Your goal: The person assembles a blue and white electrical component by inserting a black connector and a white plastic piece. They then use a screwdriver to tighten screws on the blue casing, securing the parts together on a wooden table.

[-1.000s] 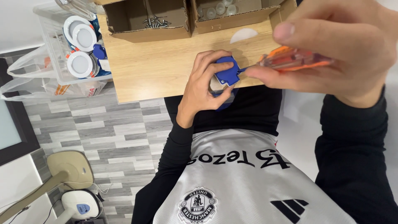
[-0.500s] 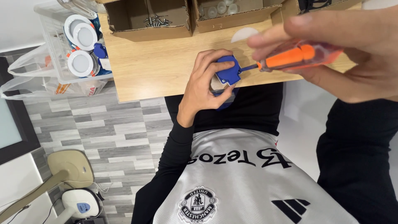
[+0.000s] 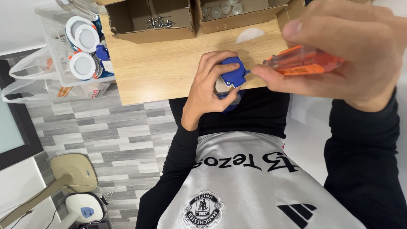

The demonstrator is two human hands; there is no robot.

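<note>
The left hand (image 3: 210,91) is wrapped around a small fitting with a blue plastic back (image 3: 232,75), held at the near edge of the bench just in front of the body. The right hand (image 3: 343,55) is closed on an orange-handled screwdriver (image 3: 303,61), whose tip meets the blue part from the right.

The fitting is gripped in the air rather than resting flat, so a sideways push could make the tip skid off and jab the left fingers (image 3: 212,63) curled close beside it. A screw worked loose here would likely drop over the edge into the lap or onto the floor.

Beyond the hands, the light wooden bench (image 3: 169,63) carries an open cardboard box of screws (image 3: 148,19) and another box (image 3: 241,10) with small round parts. Left of the left hand, a clear bin (image 3: 63,59) holds round white downlights (image 3: 82,63). Below lie grey wood-look floor tiles (image 3: 97,135) and a beige fan base (image 3: 76,169).
</note>
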